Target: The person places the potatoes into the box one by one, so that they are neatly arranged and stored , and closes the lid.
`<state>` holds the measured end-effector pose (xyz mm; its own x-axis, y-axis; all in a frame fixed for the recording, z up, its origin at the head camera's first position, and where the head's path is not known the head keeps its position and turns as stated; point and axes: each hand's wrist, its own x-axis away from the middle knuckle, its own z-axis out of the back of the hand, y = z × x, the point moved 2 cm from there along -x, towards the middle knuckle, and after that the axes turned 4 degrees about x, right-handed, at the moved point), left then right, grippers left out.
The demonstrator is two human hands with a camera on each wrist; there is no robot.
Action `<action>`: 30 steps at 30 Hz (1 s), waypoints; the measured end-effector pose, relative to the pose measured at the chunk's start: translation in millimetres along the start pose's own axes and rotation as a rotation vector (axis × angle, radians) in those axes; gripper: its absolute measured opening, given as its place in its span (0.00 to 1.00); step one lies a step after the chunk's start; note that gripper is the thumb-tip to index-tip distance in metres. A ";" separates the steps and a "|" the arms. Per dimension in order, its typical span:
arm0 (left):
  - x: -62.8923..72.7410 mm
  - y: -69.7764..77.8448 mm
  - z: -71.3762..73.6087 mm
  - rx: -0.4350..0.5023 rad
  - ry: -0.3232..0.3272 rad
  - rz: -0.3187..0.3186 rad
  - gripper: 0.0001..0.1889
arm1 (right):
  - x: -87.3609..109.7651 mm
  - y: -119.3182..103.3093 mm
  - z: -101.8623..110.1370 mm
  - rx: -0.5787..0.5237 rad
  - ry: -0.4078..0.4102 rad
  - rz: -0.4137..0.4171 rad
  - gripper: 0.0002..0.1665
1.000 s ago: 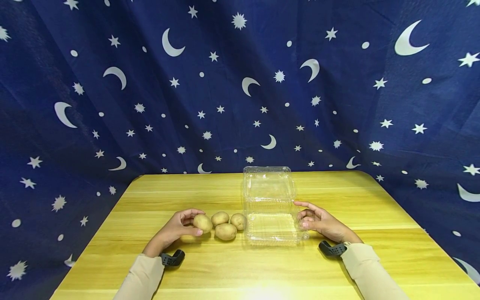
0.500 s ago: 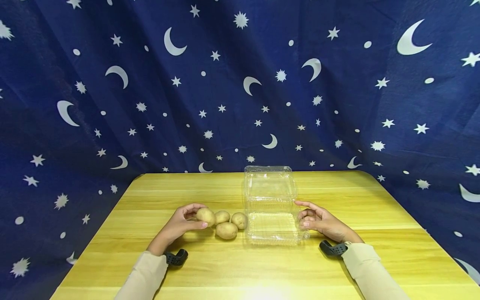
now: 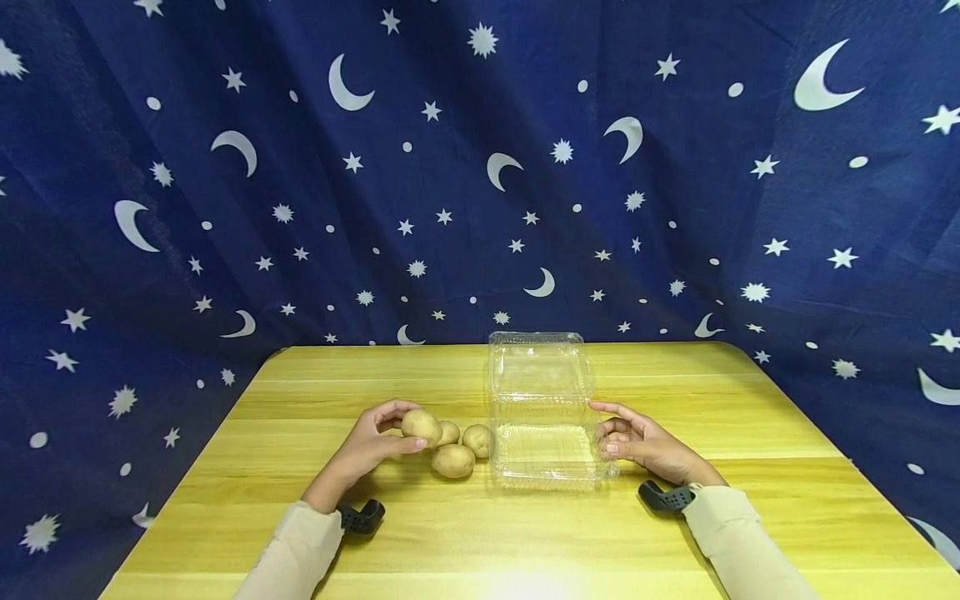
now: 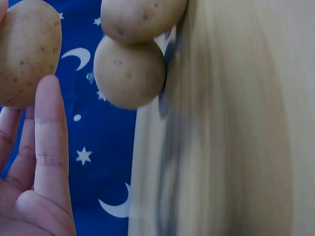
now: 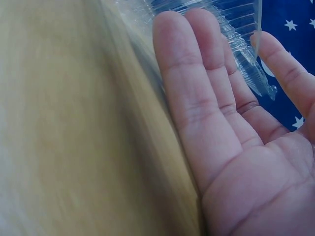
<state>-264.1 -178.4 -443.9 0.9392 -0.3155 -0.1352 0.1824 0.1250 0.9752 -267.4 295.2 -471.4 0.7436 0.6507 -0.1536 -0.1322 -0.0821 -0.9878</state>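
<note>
My left hand holds a potato between thumb and fingers, raised a little above the table. In the left wrist view that held potato sits at the upper left against the fingers. Beside it on the table lie three more: a front potato, a right potato and a partly hidden back potato. A clear plastic clamshell box stands with its lid raised at the back. Fairly straight fingers of my right hand touch the box's right side; the right wrist view shows a fingertip at its rim.
The potatoes lie close to the box's left wall. All rests on a light wooden table. Behind it hangs a dark blue curtain with white moons and stars. Each wrist wears a black camera mount.
My left hand has lifted the potato off the table and moved it right and slightly farther back, over the back potato. My right hand and the box have stayed put.
</note>
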 end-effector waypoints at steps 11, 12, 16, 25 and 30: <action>-0.4 6.4 -12.9 0.010 0.027 -0.013 0.27 | -1.5 2.4 1.0 0.011 -0.030 0.016 0.39; -0.9 7.2 -14.4 0.010 0.027 -0.013 0.27 | -1.2 2.9 1.6 0.013 -0.030 0.015 0.39; -3.5 10.4 -20.9 0.019 0.033 -0.012 0.27 | -0.2 3.9 3.5 0.019 -0.021 0.008 0.40; -8.2 14.7 -34.4 0.051 0.022 -0.023 0.29 | 0.4 2.5 2.8 0.016 -0.019 0.011 0.40; -8.6 16.4 -38.8 0.049 0.031 -0.024 0.28 | -0.5 1.7 2.3 0.014 -0.025 0.012 0.40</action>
<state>-257.8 -137.1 -433.5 0.9435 -0.2881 -0.1637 0.1916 0.0711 0.9789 -269.5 296.5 -473.0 0.7253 0.6684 -0.1647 -0.1505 -0.0794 -0.9854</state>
